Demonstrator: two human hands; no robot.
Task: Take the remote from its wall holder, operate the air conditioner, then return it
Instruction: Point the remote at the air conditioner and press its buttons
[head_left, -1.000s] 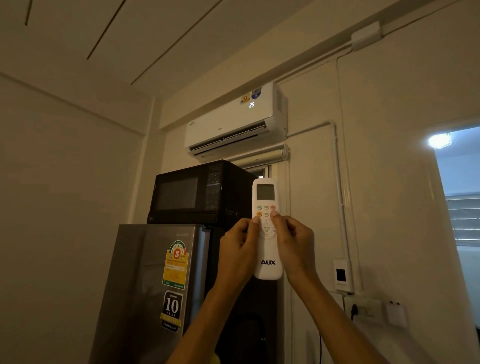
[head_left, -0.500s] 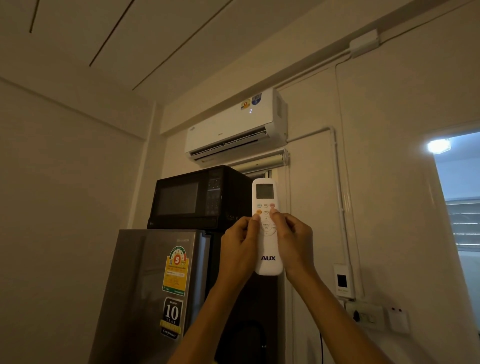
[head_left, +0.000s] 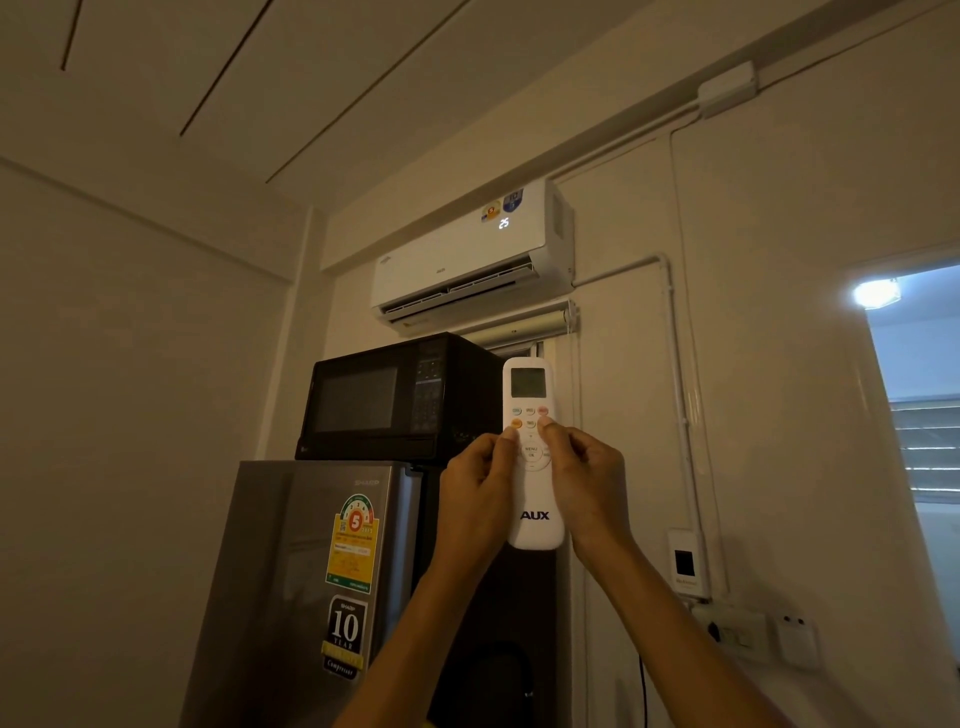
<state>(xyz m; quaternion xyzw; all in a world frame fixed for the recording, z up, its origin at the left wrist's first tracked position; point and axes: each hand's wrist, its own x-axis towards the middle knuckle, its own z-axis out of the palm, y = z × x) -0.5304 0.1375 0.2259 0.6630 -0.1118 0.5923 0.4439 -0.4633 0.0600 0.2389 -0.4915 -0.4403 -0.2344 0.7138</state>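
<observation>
Little has shifted since the earlier frame: the view tips slightly, and the air conditioner's readout, partly blank half a second back, shows 25 again. Nearest me, my left hand (head_left: 480, 493) and right hand (head_left: 584, 488) both clasp the remote (head_left: 535, 525), held upright and aimed upward. Fingers are curled closed round its sides, each thumb (head_left: 548, 431) resting on the button area. Removal looks done; I judge I'm mid-operation, with the return still ahead. Beyond sit the fridge (head_left: 291, 571) and the microwave (head_left: 395, 397) on top of it, then the air conditioner (head_left: 467, 260) with louvre open. The wall holder (head_left: 687, 564), I think, hangs empty beside the hands.
</observation>
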